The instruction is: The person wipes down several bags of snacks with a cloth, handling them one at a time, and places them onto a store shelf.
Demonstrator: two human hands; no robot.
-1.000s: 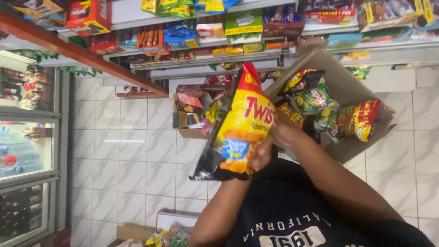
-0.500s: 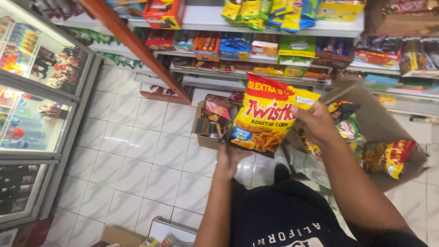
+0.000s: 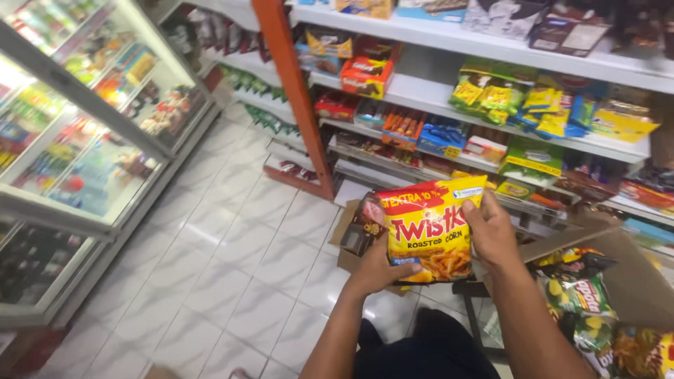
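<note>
Between both hands, at chest height over the shop aisle, a yellow and red snack bag point(image 3: 430, 228) is being held upright, its printed front facing the camera. Left hand point(image 3: 379, 270) is gripping the bag's lower left corner, thumb lying across the front near the bottom edge, remaining fingers hidden behind the pack, so it is closed on the bag. Right hand point(image 3: 491, 231) is clamping the bag's right edge, thumb pressing on the front near the upper right corner and fingers wrapping behind; also closed on the bag. Both forearms are rising from the bottom of the view, over dark clothing. Directly behind the bag, a small open cardboard box point(image 3: 354, 238) is sitting on the floor, with dark packets showing inside it. Just right of the right forearm, a larger open cardboard carton point(image 3: 632, 274) is holding more snack bags point(image 3: 583, 302) in green, yellow and red. White tiled floor point(image 3: 232, 238) is spreading out below and to the left. Beyond the bag, white shelves point(image 3: 491, 49) are running across the top right, carrying packets and boxes in yellow, green, blue and orange; a red upright post point(image 3: 295, 98) is standing at the shelving's left end. Far left, a glass-door cooler point(image 3: 77, 133) is showing rows of bottles and cans, well apart from the hands.
</note>
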